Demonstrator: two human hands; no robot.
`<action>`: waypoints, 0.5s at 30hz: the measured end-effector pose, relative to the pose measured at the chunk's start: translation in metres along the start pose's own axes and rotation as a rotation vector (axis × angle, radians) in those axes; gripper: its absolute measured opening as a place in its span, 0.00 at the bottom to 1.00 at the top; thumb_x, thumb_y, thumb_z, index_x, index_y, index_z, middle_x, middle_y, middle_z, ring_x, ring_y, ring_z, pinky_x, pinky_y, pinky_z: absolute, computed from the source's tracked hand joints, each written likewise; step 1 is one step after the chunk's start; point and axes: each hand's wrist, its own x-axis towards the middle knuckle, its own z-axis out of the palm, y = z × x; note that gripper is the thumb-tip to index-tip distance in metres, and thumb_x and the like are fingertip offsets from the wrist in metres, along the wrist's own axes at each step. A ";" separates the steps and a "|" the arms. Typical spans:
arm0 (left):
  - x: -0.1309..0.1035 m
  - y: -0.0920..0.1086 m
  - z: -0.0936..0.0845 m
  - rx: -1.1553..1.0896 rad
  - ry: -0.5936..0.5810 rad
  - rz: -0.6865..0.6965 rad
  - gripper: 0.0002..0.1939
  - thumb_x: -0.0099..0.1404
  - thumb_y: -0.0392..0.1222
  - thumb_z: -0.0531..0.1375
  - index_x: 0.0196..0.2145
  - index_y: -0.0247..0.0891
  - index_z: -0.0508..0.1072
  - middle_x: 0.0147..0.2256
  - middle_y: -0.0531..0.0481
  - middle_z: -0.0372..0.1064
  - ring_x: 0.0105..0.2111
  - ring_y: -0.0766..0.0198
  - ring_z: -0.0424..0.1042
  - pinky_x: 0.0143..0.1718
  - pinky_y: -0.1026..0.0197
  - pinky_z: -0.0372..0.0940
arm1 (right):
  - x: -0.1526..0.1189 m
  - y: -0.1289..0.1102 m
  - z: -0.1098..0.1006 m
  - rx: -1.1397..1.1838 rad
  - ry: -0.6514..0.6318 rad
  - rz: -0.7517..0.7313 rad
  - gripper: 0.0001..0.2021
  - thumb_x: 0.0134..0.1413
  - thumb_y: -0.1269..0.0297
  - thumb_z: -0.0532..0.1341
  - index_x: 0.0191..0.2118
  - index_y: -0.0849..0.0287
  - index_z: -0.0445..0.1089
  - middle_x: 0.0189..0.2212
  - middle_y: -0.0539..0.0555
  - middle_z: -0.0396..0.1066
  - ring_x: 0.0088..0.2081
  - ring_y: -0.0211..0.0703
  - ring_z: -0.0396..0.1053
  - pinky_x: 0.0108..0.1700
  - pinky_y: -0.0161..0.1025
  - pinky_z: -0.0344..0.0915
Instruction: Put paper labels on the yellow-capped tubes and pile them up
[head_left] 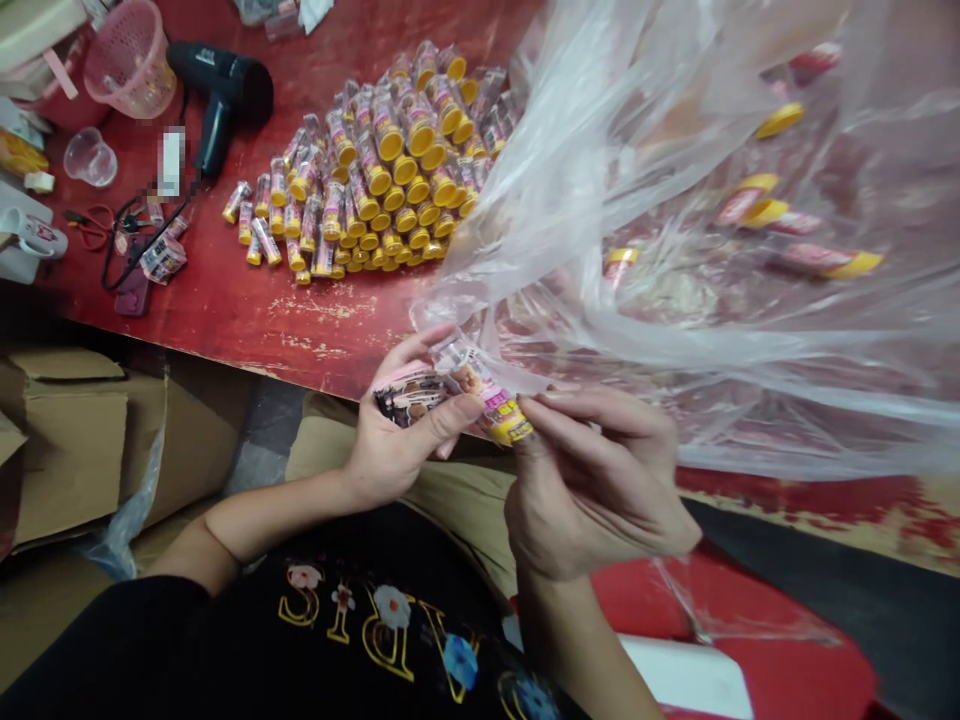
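My left hand point(397, 440) is closed around a small clear plastic tube point(478, 382) with a colourful printed label and a yellow end. In the same palm lies a bunch of pink and black printed wrappers point(409, 396). The tube is tilted, its yellow end towards my right hand point(600, 480). My right thumb and fingers pinch together at that yellow end. Beyond my hands, a big pile of similar tubes with yellow caps point(390, 170) is stacked on the red table point(262, 300).
A large clear plastic bag point(660, 330) with several capped tubes spreads over the table's right side. At the left are a hair dryer point(221, 90), a pink basket point(131, 60), red-handled scissors point(91, 230) and a white mug point(34, 235). Cardboard boxes point(71, 450) stand below left.
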 end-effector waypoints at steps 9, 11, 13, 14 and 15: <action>0.092 0.060 -0.105 0.299 0.474 0.415 0.25 0.60 0.55 0.74 0.51 0.41 0.78 0.31 0.57 0.70 0.22 0.72 0.58 0.27 0.64 0.56 | -0.017 0.033 -0.009 0.041 -0.109 0.294 0.21 0.56 0.66 0.76 0.56 0.52 0.82 0.52 0.58 0.78 0.51 0.50 0.79 0.50 0.49 0.82; 0.130 0.100 -0.152 0.576 0.613 0.513 0.22 0.58 0.46 0.76 0.48 0.39 0.79 0.37 0.52 0.76 0.31 0.68 0.68 0.37 0.62 0.63 | -0.021 0.042 -0.014 0.045 -0.103 0.317 0.19 0.55 0.64 0.76 0.53 0.54 0.83 0.50 0.59 0.78 0.50 0.50 0.79 0.48 0.48 0.82; 0.165 0.135 -0.188 0.851 0.607 0.469 0.22 0.54 0.40 0.78 0.44 0.34 0.79 0.40 0.48 0.78 0.39 0.63 0.72 0.45 0.61 0.64 | -0.023 0.048 -0.022 0.043 -0.099 0.343 0.18 0.55 0.63 0.77 0.52 0.56 0.83 0.49 0.59 0.78 0.49 0.49 0.79 0.46 0.46 0.82; 0.181 0.147 -0.199 0.953 0.572 0.404 0.21 0.52 0.36 0.79 0.42 0.33 0.79 0.39 0.47 0.78 0.40 0.61 0.71 0.48 0.60 0.64 | -0.022 0.050 -0.027 0.034 -0.097 0.356 0.19 0.55 0.62 0.76 0.52 0.57 0.83 0.49 0.59 0.78 0.47 0.48 0.79 0.44 0.45 0.82; 0.194 0.156 -0.206 1.017 0.541 0.345 0.20 0.51 0.35 0.79 0.40 0.32 0.79 0.37 0.47 0.78 0.41 0.60 0.71 0.50 0.59 0.64 | -0.019 0.053 -0.032 0.019 -0.095 0.366 0.19 0.55 0.61 0.76 0.53 0.57 0.83 0.48 0.59 0.78 0.45 0.47 0.79 0.43 0.45 0.81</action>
